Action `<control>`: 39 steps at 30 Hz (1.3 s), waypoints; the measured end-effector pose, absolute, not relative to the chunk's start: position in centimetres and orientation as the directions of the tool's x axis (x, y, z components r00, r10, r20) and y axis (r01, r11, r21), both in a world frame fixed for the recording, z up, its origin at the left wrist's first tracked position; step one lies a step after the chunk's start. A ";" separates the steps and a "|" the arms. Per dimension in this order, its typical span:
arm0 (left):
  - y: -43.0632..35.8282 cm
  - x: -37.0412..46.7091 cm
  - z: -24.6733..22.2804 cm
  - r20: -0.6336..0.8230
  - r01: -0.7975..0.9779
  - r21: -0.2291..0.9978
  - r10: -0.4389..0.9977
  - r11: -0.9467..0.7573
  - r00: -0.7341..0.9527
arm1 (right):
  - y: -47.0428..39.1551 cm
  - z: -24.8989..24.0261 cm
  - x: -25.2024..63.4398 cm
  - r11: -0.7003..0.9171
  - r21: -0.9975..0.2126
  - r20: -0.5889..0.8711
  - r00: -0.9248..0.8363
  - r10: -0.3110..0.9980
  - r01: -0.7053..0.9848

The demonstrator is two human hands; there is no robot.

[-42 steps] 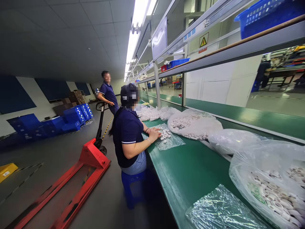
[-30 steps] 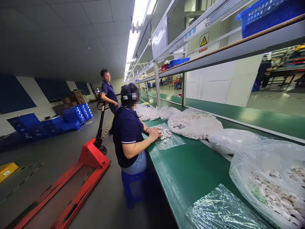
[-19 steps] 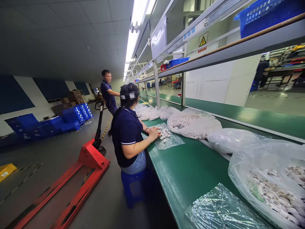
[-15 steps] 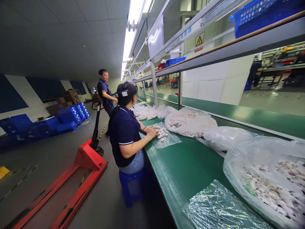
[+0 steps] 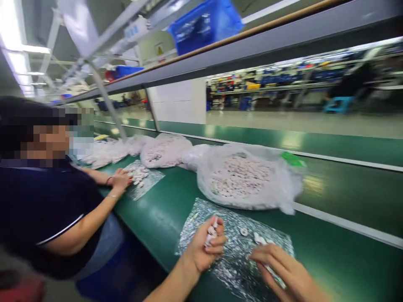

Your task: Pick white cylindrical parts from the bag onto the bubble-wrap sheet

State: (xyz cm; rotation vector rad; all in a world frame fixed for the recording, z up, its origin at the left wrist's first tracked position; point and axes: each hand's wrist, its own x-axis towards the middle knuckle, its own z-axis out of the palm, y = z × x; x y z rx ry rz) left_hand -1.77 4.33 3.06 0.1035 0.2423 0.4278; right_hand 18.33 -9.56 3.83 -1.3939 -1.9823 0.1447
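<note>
My left hand is curled around several small white parts above a clear plastic sheet on the green table. To its right, my right hand hovers low over the same sheet, fingers bent and blurred; whether anything is between them is hidden. A white ring and a few white pieces lie on the sheet near my right fingertips. Behind the sheet sits a large clear bag full of small white parts.
At left, a seated person handles white pieces on another plastic sheet. More bags line the table's back. A shelf with a blue basket runs overhead.
The view has swung right and down. Both my hands, out of view before, now show over the near sheet, with white parts in my left hand. The seated person appears further left and larger.
</note>
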 end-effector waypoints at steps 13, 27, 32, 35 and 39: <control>10.5 1.5 0.8 -0.200 -0.140 0.664 0.355 0.734 0.913 | -10.5 1.7 21.9 -0.098 -0.546 0.370 0.345 0.863 0.832; 9.4 1.1 0.4 -0.253 -0.113 0.689 0.384 0.716 0.888 | -10.6 0.6 21.6 -0.003 -0.285 0.370 0.113 0.922 0.959; 9.3 1.2 0.4 -0.271 -0.108 0.689 0.393 0.716 0.879 | -10.5 0.3 21.2 -0.005 -0.244 0.369 0.097 0.924 0.970; 9.3 1.2 0.6 -0.274 -0.103 0.687 0.388 0.719 0.880 | -10.3 0.0 21.0 0.011 -0.197 0.341 0.058 0.938 0.980; 9.1 1.1 0.6 -0.259 -0.103 0.691 0.378 0.715 0.889 | -9.5 0.1 20.3 0.013 -0.163 0.330 0.042 0.943 0.987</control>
